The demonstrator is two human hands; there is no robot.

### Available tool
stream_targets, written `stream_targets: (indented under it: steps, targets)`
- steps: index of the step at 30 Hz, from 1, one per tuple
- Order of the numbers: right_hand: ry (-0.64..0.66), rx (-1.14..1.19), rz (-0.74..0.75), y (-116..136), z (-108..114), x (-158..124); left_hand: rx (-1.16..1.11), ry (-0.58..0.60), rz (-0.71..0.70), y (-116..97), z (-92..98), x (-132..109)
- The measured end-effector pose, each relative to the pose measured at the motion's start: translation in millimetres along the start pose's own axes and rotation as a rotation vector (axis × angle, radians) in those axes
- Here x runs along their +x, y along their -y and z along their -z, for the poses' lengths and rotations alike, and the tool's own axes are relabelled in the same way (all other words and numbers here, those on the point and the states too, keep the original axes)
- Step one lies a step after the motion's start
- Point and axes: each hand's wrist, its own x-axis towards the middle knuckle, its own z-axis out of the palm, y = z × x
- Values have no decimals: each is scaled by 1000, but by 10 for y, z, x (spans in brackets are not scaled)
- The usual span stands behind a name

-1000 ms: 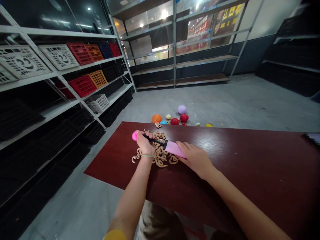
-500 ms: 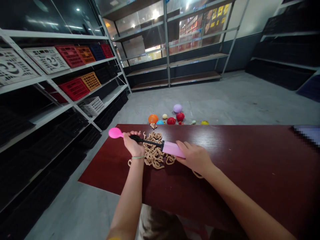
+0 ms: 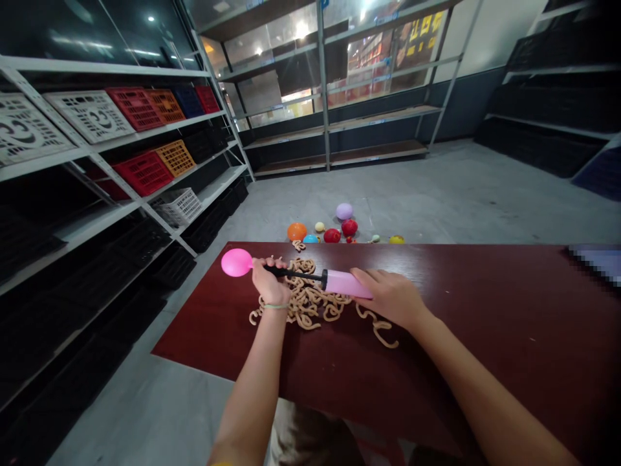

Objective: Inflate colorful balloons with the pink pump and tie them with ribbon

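Note:
A pink balloon [image 3: 237, 262], partly inflated, sits on the nozzle end of a balloon pump [image 3: 345, 283] with a pink barrel and a black rod. My left hand [image 3: 270, 279] is closed around the pump's black end, right at the balloon's neck. Around the pink barrel, my right hand [image 3: 392, 296] is wrapped. The pump is held above the table, with part of its black rod showing between my hands. Beneath it lies a heap of tan, uninflated long balloons or rubbery strands [image 3: 305, 310]; I cannot tell which.
The dark red table [image 3: 466, 336] spans the foreground. Beyond its far edge, several balloons lie on the floor, among them an orange one [image 3: 297, 232] and a purple one [image 3: 344, 211]. Shelves with plastic crates [image 3: 145, 169] stand left; a metal rack [image 3: 326, 116] stands behind.
The pink balloon has grown larger. Both hands and the pump have shifted right, uncovering more tan strands near my right hand.

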Motion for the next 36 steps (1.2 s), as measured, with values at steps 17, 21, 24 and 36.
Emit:
stream_targets:
  steps: [17,21,24,36]
  targets:
    - [-61,154,-83,353,-28,13,124,237,7,136,-252,-412]
    - [-95,141,-56,216,-77,4,137,172,-14,-216,-249,-43]
    - [-110,116,-40,177,-73,8,132,107,-20,-519,-226,281]
    - [-172,128,-201,393,-111,-28,115,181,7,262,-441,-401]
